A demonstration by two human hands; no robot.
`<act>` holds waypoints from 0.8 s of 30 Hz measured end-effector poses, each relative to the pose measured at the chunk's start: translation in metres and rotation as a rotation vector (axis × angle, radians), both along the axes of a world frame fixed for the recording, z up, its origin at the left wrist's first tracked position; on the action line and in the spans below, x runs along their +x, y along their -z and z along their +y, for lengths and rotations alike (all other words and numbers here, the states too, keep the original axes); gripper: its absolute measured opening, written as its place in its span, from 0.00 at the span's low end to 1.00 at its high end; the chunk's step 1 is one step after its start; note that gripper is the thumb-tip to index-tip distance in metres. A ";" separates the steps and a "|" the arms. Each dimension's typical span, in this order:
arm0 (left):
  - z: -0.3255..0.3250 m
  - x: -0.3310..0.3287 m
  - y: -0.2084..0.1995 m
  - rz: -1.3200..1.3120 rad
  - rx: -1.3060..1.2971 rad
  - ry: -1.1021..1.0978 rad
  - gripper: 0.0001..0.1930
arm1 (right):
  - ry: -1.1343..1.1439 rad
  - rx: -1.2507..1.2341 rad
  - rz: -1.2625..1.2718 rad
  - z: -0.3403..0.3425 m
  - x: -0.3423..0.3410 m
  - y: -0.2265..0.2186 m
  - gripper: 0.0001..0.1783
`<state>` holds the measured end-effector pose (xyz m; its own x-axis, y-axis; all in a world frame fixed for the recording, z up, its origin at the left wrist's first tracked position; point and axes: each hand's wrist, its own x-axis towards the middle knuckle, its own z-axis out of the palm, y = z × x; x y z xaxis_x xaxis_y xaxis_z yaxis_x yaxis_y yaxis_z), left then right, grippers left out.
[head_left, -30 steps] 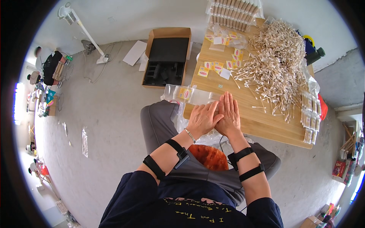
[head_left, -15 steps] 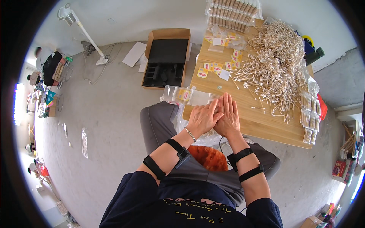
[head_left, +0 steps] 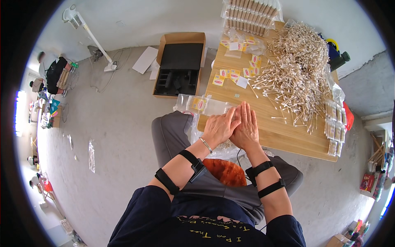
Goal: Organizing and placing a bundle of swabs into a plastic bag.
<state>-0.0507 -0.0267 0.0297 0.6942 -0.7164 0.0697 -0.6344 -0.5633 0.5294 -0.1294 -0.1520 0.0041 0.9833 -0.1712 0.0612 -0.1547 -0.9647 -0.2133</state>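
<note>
At the near left edge of the table, my left hand (head_left: 219,128) and my right hand (head_left: 246,128) meet over a row of cotton swabs (head_left: 229,107). My left fingers are closed around the swabs, which are mostly covered. Stretched out straight and flat, my right fingers lie against the swabs and my left fingertips. The swabs rest at the end of a clear plastic packet (head_left: 215,106). Just left of it is a clear bag with swabs and a yellow card (head_left: 199,103).
A large heap of loose swabs (head_left: 298,70) covers the table's (head_left: 263,119) right side. Small yellow cards (head_left: 230,74) lie farther back. Packed swab bundles stand at the back (head_left: 252,16) and right edge (head_left: 335,123). An open cardboard box (head_left: 181,61) sits on the floor.
Almost nothing differs. Both hands keep their place over the swabs, with only a slight shift of the view.
</note>
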 end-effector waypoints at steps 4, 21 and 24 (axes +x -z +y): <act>-0.003 0.005 -0.001 0.013 0.022 -0.016 0.29 | 0.007 -0.002 0.013 0.000 0.000 0.000 0.50; -0.015 0.044 -0.004 -0.153 -0.171 -0.102 0.09 | -0.011 0.004 -0.099 -0.003 -0.001 -0.003 0.66; -0.023 0.059 0.002 -0.085 -0.112 -0.107 0.06 | -0.015 0.019 -0.101 0.000 0.000 -0.007 0.66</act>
